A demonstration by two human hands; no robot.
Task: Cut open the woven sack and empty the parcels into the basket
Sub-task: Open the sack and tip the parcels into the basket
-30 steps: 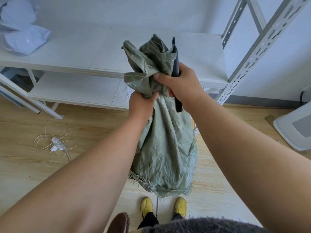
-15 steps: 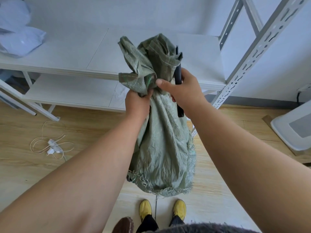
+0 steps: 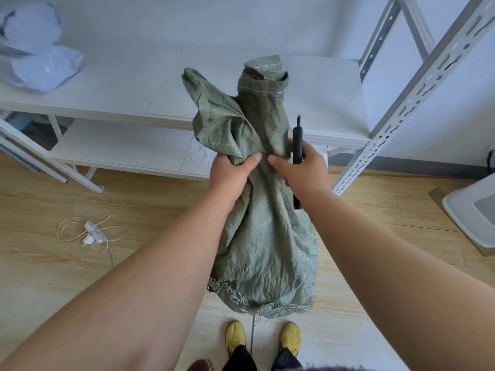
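The green woven sack hangs upright between both hands, its long axis vertical, gathered neck above the fists and frayed open hem below, near the yellow shoes. The left hand is clenched on the bunched neck; the right hand, just beside it, loosely pinches the fabric while holding a black utility knife blade-up. The sack looks limp and crumpled, probably emptied. No basket shows.

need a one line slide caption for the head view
Left hand grips the gathered neck of the green woven sack while the right hand holds a black cutter beside it.
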